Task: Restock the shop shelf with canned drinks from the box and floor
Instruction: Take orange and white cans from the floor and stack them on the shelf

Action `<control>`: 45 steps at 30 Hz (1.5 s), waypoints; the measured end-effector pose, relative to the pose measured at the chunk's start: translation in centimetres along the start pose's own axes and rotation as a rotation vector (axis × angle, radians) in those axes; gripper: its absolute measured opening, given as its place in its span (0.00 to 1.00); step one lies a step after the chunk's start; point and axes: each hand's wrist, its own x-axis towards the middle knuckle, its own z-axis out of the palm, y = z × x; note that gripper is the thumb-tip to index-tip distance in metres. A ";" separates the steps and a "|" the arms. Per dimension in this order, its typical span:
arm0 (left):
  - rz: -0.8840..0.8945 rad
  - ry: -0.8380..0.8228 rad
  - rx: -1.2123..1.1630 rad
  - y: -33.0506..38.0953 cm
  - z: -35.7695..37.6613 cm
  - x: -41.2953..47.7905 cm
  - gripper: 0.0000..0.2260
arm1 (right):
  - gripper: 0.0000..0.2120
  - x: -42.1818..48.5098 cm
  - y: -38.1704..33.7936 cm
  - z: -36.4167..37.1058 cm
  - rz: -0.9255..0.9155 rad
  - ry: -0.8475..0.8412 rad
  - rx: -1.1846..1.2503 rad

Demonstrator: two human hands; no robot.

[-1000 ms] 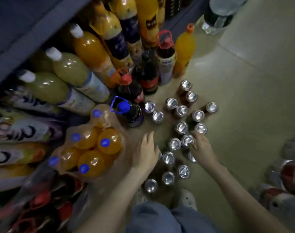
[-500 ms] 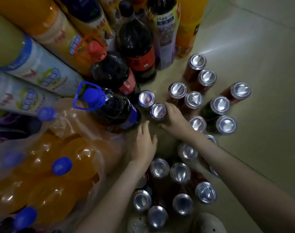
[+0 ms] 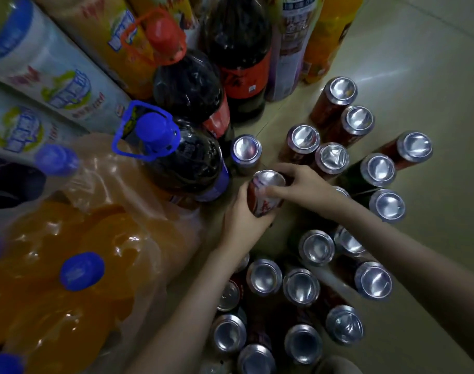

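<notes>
Pale tiled floor [image 3: 408, 76] in the head view, crowded with upright cans [image 3: 316, 248], silver ends up, sides mostly lost in shadow. Cut off along the top and left edges: big bottles [image 3: 238, 58], labels too blurred to read. Partly hidden behind the right forearm [image 3: 392, 233]: a couple of cans, only their rims showing. Lower left, running out of frame: shrink-wrapped pack of orange bottles [image 3: 82, 252], soft and smeared. Near the middle, just beside the blue-capped dark bottle [image 3: 187, 163] and close to a blue can [image 3: 246, 152]: one red can [image 3: 265, 197], white lettering down its side, silver end up, tilted. Clasped from both sides: left hand [image 3: 241, 220] curled round the lower body, right hand [image 3: 303, 184] with fingers bent over the rim and thumb laid across the side. Base covered by the left hand, so cannot tell whether clear of the floor. Half a second ago: left hand flat and empty on the floor, right hand alone on top of this can, upright then among its neighbours. Now tipped, side turned into sight, both hands closed on it, everything nearer the camera.
</notes>
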 end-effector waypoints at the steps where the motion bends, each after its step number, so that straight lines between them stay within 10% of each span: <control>1: -0.027 -0.008 -0.019 -0.2 -0.3 0.2 0.31 | 0.14 0.1 -0.1 -0.2 0.020 -0.032 0.148; 4: -0.122 -0.035 -0.138 -1.2 -1.0 0.3 0.26 | 0.16 1.3 0.1 -0.5 -0.003 -0.027 0.301; 12: -0.233 -0.222 -0.348 -1.2 -2.9 -0.6 0.25 | 0.45 8.0 1.1 2.0 -0.180 -0.006 -0.240; 22: -0.187 -0.036 -0.241 3.7 -4.0 -4.1 0.32 | 0.33 2.8 -1.1 0.1 -0.253 0.254 -0.292; 45: -0.042 0.030 -0.441 45.2 -37.0 -30.9 0.13 | 0.28 -33.1 -51.1 -17.6 -0.170 0.332 0.052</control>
